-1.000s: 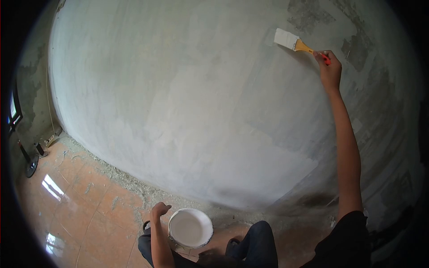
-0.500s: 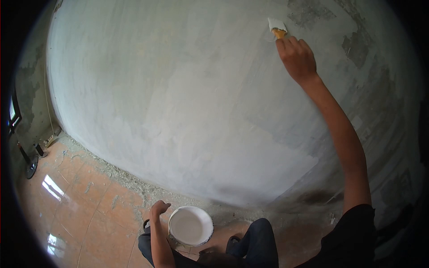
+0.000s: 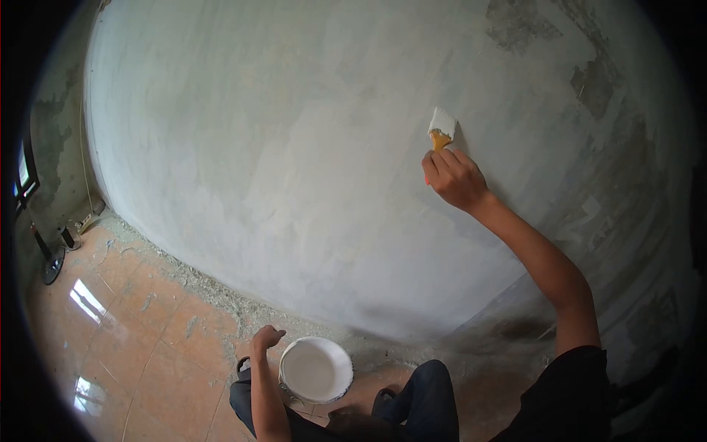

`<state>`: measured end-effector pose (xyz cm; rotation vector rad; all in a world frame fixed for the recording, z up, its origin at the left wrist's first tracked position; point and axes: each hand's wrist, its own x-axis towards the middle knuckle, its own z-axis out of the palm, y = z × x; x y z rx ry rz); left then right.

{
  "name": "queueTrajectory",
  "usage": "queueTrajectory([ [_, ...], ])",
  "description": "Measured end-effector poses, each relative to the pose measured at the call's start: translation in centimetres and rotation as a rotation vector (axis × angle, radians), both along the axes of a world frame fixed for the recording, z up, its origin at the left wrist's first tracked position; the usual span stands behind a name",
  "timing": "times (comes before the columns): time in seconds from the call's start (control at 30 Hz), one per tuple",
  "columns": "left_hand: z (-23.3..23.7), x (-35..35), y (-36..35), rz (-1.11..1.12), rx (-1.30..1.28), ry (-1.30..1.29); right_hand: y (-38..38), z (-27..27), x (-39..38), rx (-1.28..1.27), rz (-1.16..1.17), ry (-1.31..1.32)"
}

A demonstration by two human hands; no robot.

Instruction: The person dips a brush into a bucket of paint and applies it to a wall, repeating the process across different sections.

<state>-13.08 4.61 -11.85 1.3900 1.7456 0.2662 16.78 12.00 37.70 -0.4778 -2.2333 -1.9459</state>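
My right hand (image 3: pixel 456 179) is closed around the yellow handle of a paintbrush (image 3: pixel 442 127). White paint coats the bristles, which point up against the grey-white wall (image 3: pixel 309 162). Low in the view, my left hand (image 3: pixel 266 338) hangs beside a white bucket (image 3: pixel 317 370) with whitish paint in it. The fingers of that hand look curled; whether anything is in them is too small to make out. Darker bare patches (image 3: pixel 595 85) show on the wall at the upper right.
Scraped debris (image 3: pixel 213 295) lies along the foot of the wall on the orange tiled floor (image 3: pixel 155 353). A black stand (image 3: pixel 51 267) and a power strip (image 3: pixel 87 223) are at the far left. My bent knees flank the bucket.
My right hand has moved down and slightly left along the wall with the brush. My left hand and the bucket have hardly moved.
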Motion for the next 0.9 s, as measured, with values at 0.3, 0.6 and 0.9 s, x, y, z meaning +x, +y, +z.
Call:
queueTrajectory([
  [0.3,-1.2,-0.1,0.3,-0.029,0.008,0.013,-2.9,10.0,-1.0,0.221,0.073,0.241],
  [0.6,-1.8,-0.1,0.4,-0.029,0.070,0.024,2.0,13.5,0.6,0.294,0.232,0.135],
  [0.9,-1.7,-0.2,0.3,-0.029,0.071,0.022,3.8,10.4,0.6,0.217,0.183,0.119],
])
